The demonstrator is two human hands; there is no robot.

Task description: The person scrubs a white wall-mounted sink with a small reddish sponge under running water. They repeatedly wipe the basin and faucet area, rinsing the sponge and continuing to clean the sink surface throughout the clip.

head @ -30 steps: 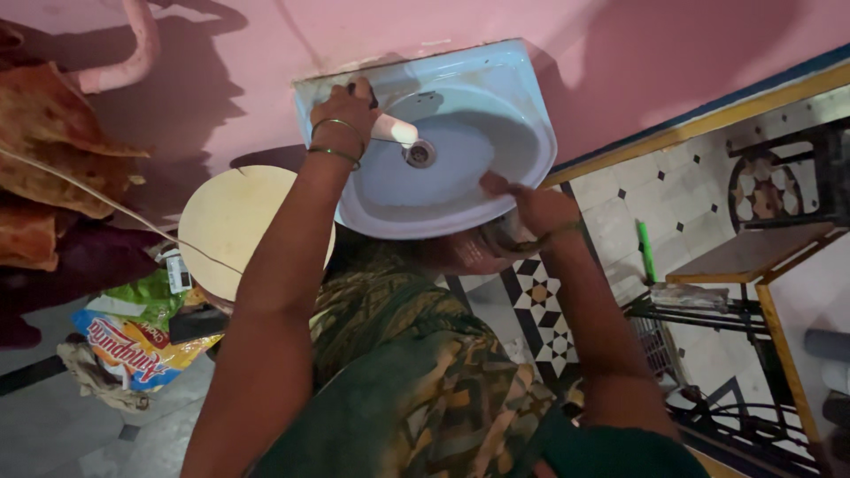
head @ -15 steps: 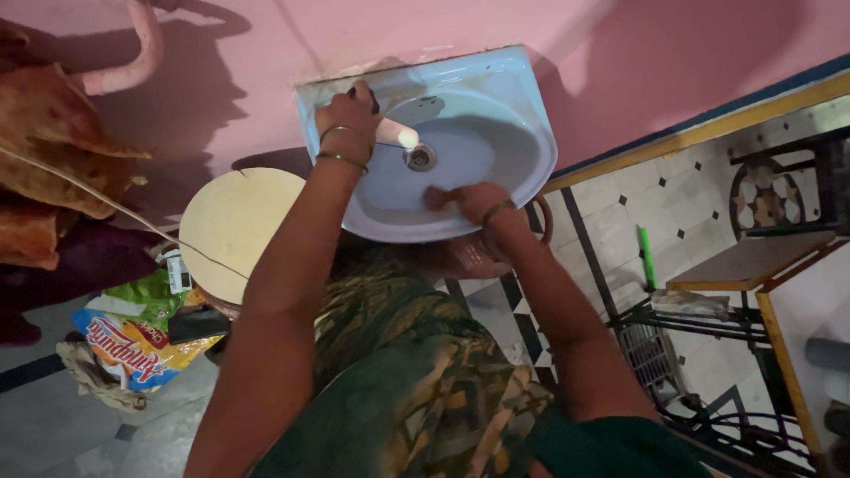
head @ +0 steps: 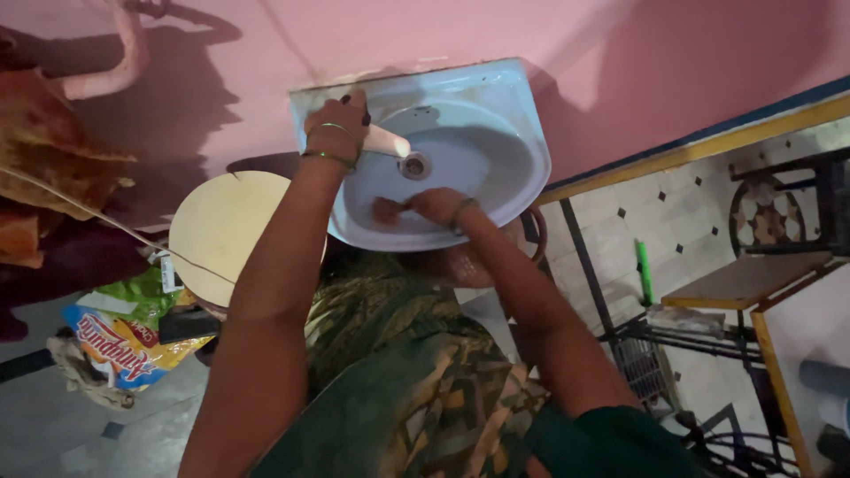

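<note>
A pale blue wash basin (head: 522, 133) hangs on the pink wall. My left hand (head: 335, 115), with bangles at the wrist, is closed around the tap at the basin's back left, and the tap's white spout (head: 387, 142) sticks out over the drain (head: 413, 165). My right hand (head: 436, 205) is inside the bowl near its front rim. It presses a small brown scrub pad (head: 387, 211) against the basin's inner surface, left of the fingers.
A round cream lid (head: 221, 235) sits below the basin's left side, with snack bags (head: 115, 345) on the floor beside it. Cloths (head: 53, 150) hang at the left. At the right stand a wooden table on a black metal frame (head: 753, 279) and a green stick (head: 644, 270) on the tiled floor.
My right hand has slid with the pad from the basin's right rim leftward into the bowl's front. My left hand has stayed on the tap.
</note>
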